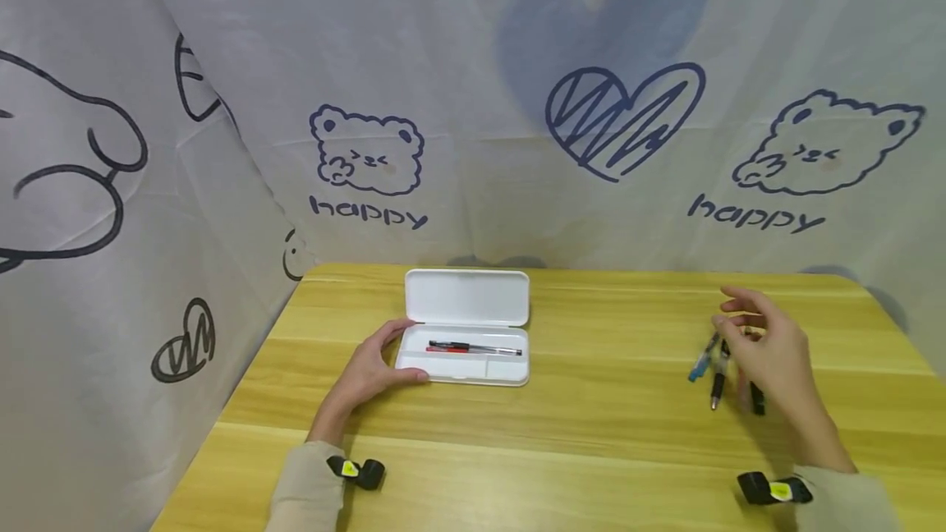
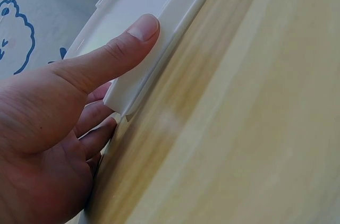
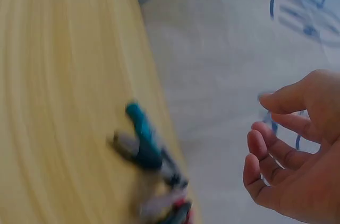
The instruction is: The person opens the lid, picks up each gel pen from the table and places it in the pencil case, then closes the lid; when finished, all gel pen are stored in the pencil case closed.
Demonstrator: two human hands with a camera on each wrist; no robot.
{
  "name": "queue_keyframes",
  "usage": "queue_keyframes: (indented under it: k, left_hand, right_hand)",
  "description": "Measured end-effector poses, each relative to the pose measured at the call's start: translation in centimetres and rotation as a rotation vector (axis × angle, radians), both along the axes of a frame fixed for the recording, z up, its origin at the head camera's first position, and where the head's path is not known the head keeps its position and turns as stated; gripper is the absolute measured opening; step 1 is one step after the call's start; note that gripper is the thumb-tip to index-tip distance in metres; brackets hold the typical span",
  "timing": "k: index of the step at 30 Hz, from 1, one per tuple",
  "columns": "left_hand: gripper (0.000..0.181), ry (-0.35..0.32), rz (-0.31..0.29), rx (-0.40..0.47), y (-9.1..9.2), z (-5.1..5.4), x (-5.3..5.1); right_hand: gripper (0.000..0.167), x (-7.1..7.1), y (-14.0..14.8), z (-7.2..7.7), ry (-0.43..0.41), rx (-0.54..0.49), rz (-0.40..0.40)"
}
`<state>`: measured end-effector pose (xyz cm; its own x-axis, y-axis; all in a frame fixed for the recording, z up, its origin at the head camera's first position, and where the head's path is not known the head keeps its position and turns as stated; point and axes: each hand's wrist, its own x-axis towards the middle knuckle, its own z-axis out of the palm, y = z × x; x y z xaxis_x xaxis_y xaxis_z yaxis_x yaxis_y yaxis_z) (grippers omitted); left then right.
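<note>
A white pencil case point(image 1: 451, 368) lies with its lid point(image 1: 467, 297) up, on the left half of the table. Inside it, a black-capped clear pen point(image 1: 488, 349) lies against a red pen point(image 1: 436, 349). My left hand point(image 1: 373, 368) holds the case's left end; in the left wrist view the thumb point(image 2: 114, 54) lies over the rim. To the right, my right hand point(image 1: 769, 349) hovers above several loose pens point(image 1: 718, 380), one of them blue. Its fingers are loosely bent and nothing is between them. The hand partly hides the pens in the head view.
The wooden table point(image 1: 606, 433) reaches back to a pale cloth point(image 1: 480, 187) printed with hearts and bears. More cloth hangs along the left side. Bare tabletop lies between the case and the loose pens.
</note>
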<state>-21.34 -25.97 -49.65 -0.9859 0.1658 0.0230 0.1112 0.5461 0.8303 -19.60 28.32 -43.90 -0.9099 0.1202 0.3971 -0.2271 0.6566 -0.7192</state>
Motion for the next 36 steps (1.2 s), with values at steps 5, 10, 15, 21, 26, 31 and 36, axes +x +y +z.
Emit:
queue_keyframes:
  k: [5,10,15,21,26,31,36]
  left_hand:
    - [0.092,-0.009,0.003,0.002,-0.1,0.0,0.2]
    - [0.092,-0.018,0.017,-0.002,-0.4,-0.1,0.5]
    - [0.093,-0.022,0.019,0.003,-0.5,0.1,0.6]
    - [0.092,-0.016,0.018,0.001,-0.5,0.2,0.5]
    - [0.092,-0.012,0.020,0.000,-0.4,0.2,0.4]
    - [0.091,0.002,0.003,0.008,-0.2,0.0,0.2]
    - [0.089,0.013,-0.006,0.012,0.0,0.0,0.1]
  right_hand:
    - [0.045,0.1,2.4,-1.4,-0.111,-0.029,-0.098]
    - [0.043,0.2,4.0,-2.9,-0.215,0.052,-0.143]
    - [0.041,0.3,6.0,-3.9,-0.305,0.164,-0.101]
    - [0.038,0.4,7.5,-3.5,-0.390,0.225,-0.088]
    - [0.033,0.7,7.8,-3.1,-0.405,0.256,-0.123]
    - [0.042,1.0,7.8,-2.7,-0.404,0.182,-0.135]
    - [0.044,1.3,7.1,-1.8,-0.322,0.110,-0.051]
